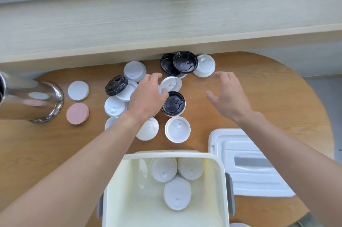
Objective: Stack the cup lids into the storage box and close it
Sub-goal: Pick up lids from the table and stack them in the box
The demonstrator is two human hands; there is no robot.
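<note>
Several white and black cup lids lie scattered on the wooden table. My left hand (148,95) reaches into the pile and its fingers curl round a white lid (171,84), just above a black lid (174,103). My right hand (227,93) hovers with spread fingers over bare table, below a white lid (204,66) and a black lid (185,62) at the back. The open cream storage box (220,180) stands at the near edge with three white lids (177,192) on its bottom. Its white box cover (246,164) lies to the right of it.
A shiny steel cylinder (31,97) lies at the left edge. Beside it lie a white disc (78,90) and a pink disc (77,113). A pale wooden ledge (166,23) runs along the back of the table. The table edge curves away on the right.
</note>
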